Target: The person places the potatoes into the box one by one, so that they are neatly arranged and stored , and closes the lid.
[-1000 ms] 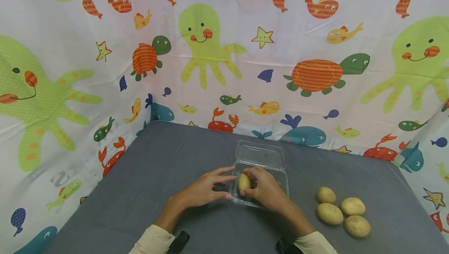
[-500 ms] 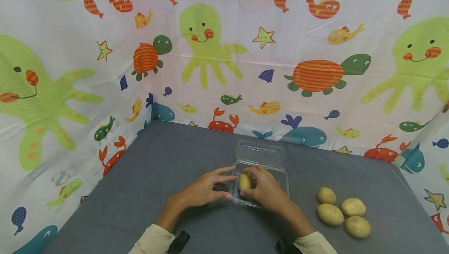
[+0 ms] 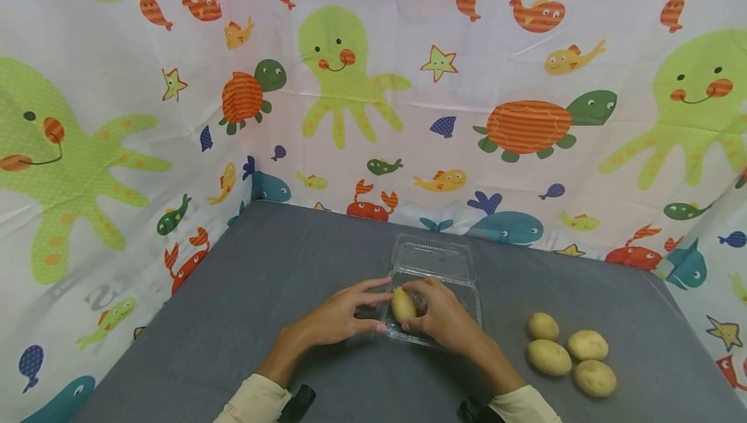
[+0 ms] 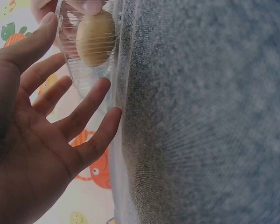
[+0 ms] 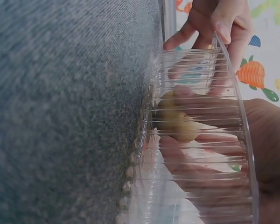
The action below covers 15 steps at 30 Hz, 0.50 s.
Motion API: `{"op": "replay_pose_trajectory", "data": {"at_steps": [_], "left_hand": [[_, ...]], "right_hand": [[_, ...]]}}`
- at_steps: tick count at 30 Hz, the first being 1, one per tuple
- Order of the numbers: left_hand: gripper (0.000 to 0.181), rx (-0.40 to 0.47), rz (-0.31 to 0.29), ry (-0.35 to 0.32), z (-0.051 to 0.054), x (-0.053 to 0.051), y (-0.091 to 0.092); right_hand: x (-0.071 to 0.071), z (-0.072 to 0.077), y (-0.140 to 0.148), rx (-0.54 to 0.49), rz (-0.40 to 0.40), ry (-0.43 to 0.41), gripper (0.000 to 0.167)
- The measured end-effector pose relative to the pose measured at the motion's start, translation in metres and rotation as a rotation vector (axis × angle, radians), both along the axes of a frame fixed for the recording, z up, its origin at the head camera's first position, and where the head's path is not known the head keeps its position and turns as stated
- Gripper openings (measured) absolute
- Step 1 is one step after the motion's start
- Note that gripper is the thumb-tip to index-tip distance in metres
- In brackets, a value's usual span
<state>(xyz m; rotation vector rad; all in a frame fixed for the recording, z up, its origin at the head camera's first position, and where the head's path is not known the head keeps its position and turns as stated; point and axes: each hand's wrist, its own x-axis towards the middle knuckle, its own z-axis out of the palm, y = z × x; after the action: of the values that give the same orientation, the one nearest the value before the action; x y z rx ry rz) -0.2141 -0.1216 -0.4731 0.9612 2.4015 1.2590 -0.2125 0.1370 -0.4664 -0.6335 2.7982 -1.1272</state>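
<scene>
We see the left hand point(image 3: 344, 313) reaching in from the left with its thumb and fingers spread apart and only gently bent, the tips along the left wall of the clear plastic clamshell container point(image 3: 480, 306). Its thumb lies at the rim near the front left corner. The right hand point(image 3: 446, 316) arches over the container from the other side, fingers curved down, pinching a potato point(image 3: 403, 305) between fingertips at the far end and thumb at the near end. That potato is inside the tray, close to the left wall; whether it rests on the floor we cannot tell.

The potato is a smooth, pale-yellow oval. The container is thin and glossy, its walls finely ribbed (the ribs break up our view from the right wrist), and its lid point(image 3: 433, 257) lies folded back, away from the person. To the right we find four more potatoes point(image 3: 549, 357) clustered together, rounded to oval. Everything sits on a matt grey tablecloth point(image 3: 327, 248), woven and slightly fuzzy up close, before a lightly creased white curtain point(image 3: 408, 124) printed with sea animals. Both cuffs point(image 3: 253, 400) are cream.
</scene>
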Motion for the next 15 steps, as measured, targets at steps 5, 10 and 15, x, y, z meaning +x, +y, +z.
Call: {"op": "replay_pose_trajectory", "data": {"at_steps": [5, 10, 15], "left_hand": [[0.063, 0.003, 0.003, 0.001, -0.0002, -0.0007, 0.0005], [0.063, -0.005, 0.004, -0.002, -0.0003, -0.0002, 0.0009], [0.062, -0.005, 0.002, 0.000, 0.0004, 0.0002, 0.0011]], "right_hand": [[-0.0008, -0.0004, -0.0002, -0.022, -0.002, -0.002, 0.066], [-0.0007, -0.0015, 0.0003, -0.041, -0.011, -0.009, 0.065], [0.0002, -0.0016, 0.0015, -0.051, -0.008, -0.009, 0.066]]}}
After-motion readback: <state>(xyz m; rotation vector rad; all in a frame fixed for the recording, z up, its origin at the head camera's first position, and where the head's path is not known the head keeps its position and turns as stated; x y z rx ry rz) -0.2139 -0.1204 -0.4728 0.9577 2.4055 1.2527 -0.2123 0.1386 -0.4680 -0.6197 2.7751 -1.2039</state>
